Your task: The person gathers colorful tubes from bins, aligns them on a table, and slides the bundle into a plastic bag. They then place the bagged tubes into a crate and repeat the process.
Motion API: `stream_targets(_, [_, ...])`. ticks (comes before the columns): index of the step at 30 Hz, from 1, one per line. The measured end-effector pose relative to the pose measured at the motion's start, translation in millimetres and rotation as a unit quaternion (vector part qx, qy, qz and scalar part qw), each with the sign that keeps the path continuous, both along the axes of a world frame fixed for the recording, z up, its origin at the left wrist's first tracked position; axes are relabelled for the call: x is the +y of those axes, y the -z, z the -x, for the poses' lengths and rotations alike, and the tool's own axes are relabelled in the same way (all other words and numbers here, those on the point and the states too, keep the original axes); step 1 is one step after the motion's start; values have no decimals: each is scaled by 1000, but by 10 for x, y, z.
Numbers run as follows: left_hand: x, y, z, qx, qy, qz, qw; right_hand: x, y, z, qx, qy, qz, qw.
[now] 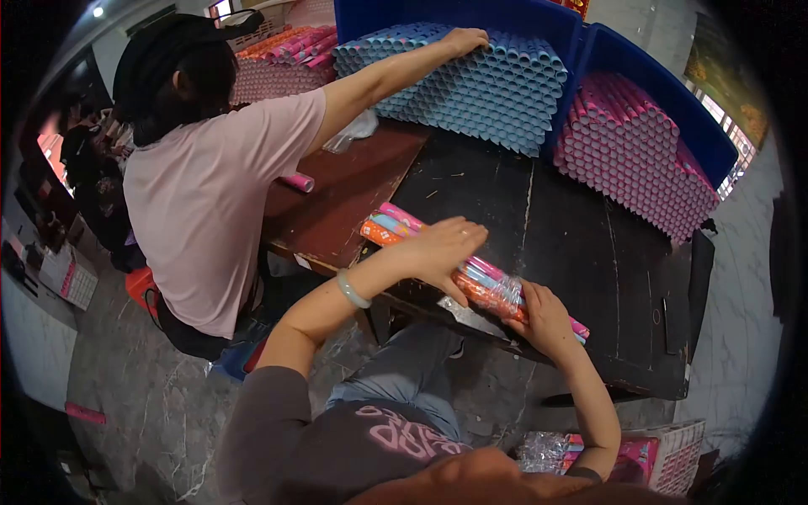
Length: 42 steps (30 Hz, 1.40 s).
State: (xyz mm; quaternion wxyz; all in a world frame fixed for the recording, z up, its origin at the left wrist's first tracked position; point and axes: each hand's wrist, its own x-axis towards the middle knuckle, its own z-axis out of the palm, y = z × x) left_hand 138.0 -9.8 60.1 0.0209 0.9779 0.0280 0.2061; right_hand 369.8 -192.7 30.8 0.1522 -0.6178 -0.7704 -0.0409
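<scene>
A bundle of wrapping paper rolls (483,280), in pink, light blue and orange, lies slantwise along the near edge of the dark table. Crinkled clear plastic film covers part of it near its right end. My left hand (442,250), with a pale bangle on the wrist, lies across the top of the bundle, fingers stretched out and thumb spread toward me. Around the film-covered part near the right end, my right hand (545,320) is closed, its fingers curled over the rolls. The rolls' undersides are hidden.
Blue bins hold stacked light blue rolls (471,93) and pink rolls (627,156) at the back. A co-worker in a pink shirt (202,202) sits at left, one arm reaching over the blue stack. A white crate (680,454) stands at lower right.
</scene>
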Motion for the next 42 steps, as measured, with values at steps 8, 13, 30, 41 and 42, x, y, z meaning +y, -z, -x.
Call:
stream_targets(8, [275, 369, 429, -34, -94, -17, 995, 47, -23, -37, 6, -7, -4, 1000])
stream_targets(13, [264, 318, 415, -47, -80, -26, 995, -78, -260, -25, 21, -69, 17, 997])
stream_targets(30, [157, 277, 341, -2, -95, -20, 995, -479, -235, -680, -253, -203, -196, 926])
stream_targets(41, [93, 305, 276, 11, -107, 9, 994, -1666, -145, -1504, -200, 68, -161, 964])
stream_targets(42, [90, 305, 280, 8, -111, 1, 994, -1816, -83, -1586, -176, 118, -216, 953])
